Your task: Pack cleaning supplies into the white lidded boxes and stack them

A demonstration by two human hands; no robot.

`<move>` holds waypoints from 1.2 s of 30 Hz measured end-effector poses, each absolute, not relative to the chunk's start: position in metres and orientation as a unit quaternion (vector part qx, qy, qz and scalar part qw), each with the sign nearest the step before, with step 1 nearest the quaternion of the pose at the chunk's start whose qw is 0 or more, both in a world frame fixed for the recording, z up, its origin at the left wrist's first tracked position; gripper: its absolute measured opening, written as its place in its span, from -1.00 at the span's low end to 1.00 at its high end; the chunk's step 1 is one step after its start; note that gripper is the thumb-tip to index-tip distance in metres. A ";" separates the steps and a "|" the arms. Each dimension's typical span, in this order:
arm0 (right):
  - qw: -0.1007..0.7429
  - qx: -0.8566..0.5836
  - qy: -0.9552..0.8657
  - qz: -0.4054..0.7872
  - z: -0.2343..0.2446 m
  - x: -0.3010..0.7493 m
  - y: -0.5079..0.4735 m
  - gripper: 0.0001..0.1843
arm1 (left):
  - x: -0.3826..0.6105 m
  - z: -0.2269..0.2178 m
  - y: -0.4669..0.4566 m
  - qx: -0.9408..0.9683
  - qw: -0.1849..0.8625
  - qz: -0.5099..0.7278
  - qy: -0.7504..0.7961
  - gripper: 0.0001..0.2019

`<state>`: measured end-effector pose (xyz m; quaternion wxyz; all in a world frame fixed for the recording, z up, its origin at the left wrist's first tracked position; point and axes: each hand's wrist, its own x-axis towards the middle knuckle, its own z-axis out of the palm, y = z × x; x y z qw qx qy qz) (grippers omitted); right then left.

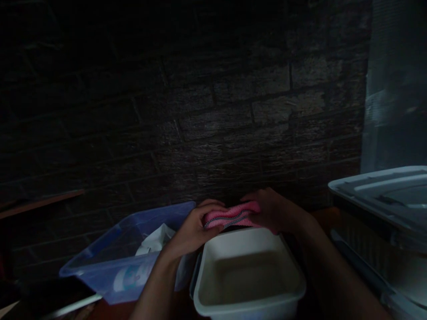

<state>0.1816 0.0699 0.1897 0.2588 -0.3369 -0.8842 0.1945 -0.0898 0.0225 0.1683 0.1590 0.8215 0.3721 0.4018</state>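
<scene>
A folded pink cloth [233, 214] with a dark stitched edge is held between both hands, just beyond the far rim of a white rectangular basin [250, 302]. My left hand [202, 224] grips the cloth's left end, thumb below and fingers over the top. At the other end, my right hand [275, 209] closes around the cloth, its fingers partly hidden in shadow. Murky-looking contents or a shaded bottom show inside the basin; the dim light does not let me tell which.
Left of the basin stands a translucent blue bin [100, 271] holding a white crumpled item [156, 238]. A lidded plastic container [383, 186] rises at the right. Behind everything runs a dark brick wall [213, 115]. A thin pale rod [75, 306] lies at lower left.
</scene>
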 end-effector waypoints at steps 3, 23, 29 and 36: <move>0.270 -0.329 -0.883 0.197 0.187 0.183 0.072 -0.60 | -0.089 0.169 0.027 0.817 0.133 0.407 0.386 -0.73; 0.553 -0.256 -0.662 0.436 0.193 0.190 0.095 -0.74 | -0.106 0.185 0.018 0.523 0.256 0.697 0.420 -0.75; 0.587 -0.221 -0.566 0.535 0.193 0.185 0.098 -0.88 | -0.105 0.192 0.014 0.488 0.269 0.724 0.406 -0.73; 0.569 -0.171 -0.555 0.581 0.192 0.186 0.096 -0.68 | -0.110 0.193 0.018 0.459 0.246 0.757 0.396 -0.77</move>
